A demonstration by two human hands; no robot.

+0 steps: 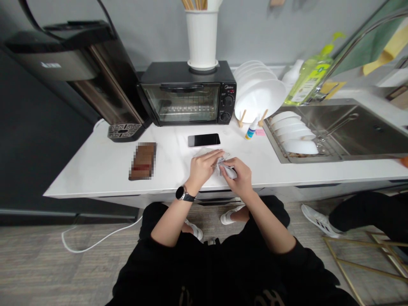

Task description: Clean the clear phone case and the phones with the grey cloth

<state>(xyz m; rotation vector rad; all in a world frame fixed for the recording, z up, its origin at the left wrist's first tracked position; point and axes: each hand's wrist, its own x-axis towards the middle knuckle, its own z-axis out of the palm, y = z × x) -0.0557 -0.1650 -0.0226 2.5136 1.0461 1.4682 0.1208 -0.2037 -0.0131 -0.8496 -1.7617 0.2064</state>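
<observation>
Near the counter's front edge, both my hands are on a crumpled, whitish, partly see-through sheet (230,171); whether it is plastic or tissue I cannot tell. My right hand (240,174) pinches it between thumb and fingers. From the other side my left hand (204,168), with a watch on its wrist, presses its fingers over the sheet's upper part. A dark-screened phone (204,140) lies just behind my hands. Farther right stands a small white and blue spray bottle (251,128), beside a pink piece (260,132).
A toaster oven (188,102) bears a white utensil holder (202,38). At left are a drink dispenser (95,76) and a blurred-out brown item (143,160). Racked plates (258,93), green soap (306,78) and a sink (366,127) with bowls (296,131) are right. Another person's shoe (320,221) shows.
</observation>
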